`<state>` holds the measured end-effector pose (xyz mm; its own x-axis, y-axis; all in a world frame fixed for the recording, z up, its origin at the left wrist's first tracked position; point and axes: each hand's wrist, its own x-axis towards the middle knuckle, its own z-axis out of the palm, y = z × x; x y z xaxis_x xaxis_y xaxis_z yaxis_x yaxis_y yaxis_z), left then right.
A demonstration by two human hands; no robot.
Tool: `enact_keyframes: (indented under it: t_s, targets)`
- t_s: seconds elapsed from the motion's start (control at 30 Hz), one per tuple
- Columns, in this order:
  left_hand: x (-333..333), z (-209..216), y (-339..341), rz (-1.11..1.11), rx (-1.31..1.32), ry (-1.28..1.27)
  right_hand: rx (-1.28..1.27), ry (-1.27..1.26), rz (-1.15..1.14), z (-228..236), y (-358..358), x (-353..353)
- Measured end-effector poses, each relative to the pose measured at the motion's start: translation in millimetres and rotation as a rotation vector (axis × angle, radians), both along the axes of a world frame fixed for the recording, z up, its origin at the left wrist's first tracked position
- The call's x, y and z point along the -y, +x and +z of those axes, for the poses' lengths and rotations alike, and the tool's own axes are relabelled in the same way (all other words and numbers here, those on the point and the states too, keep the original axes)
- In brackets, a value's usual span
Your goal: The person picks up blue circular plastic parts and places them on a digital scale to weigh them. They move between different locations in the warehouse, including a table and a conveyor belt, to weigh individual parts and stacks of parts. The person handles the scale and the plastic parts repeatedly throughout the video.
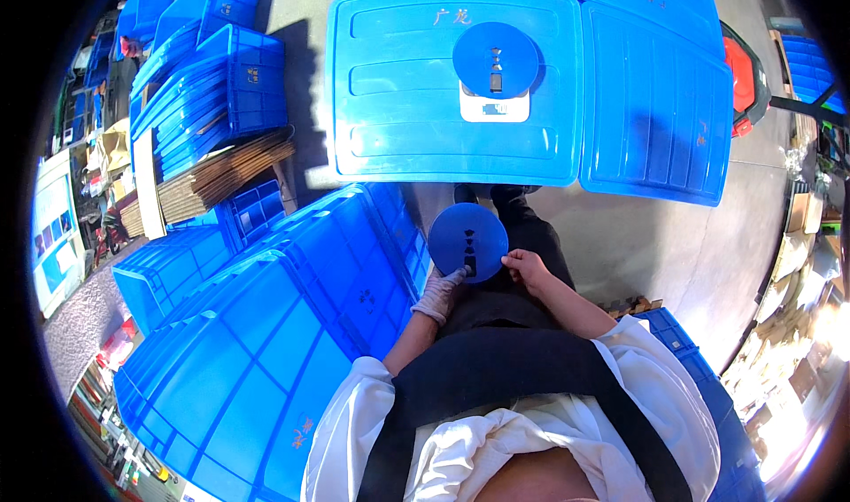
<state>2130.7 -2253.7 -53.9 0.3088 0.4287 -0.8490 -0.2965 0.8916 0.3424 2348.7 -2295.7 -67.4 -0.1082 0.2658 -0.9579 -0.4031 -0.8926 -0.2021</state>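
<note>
A flat blue round disc with a row of dark shapes down its middle is held in front of my lap. My left hand, in a pale glove, grips its lower left edge, the thumb lying on top. At the lower right edge my bare right hand pinches the rim between thumb and fingers. A similar blue disc lies on a small white scale with a lit display. Both rest on a blue plastic lid beyond my hands.
More blue lids adjoin on the right. Large blue crates stand close at my left. Farther left are stacked crates and flattened cardboard. A red object sits past the lids' right edge, on the grey floor.
</note>
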Motion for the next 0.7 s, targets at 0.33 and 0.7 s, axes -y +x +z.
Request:
enact_keyframes:
  t_s: [0.33, 0.7]
  targets:
    - [5, -10, -4, -0.007, -0.016, -0.020, 0.025, 0.008, 0.082, 1, 4, -17]
    - [6, -3, -2, 0.073, 0.012, -0.057, 0.033, 0.028, 0.126, -10, 3, -14]
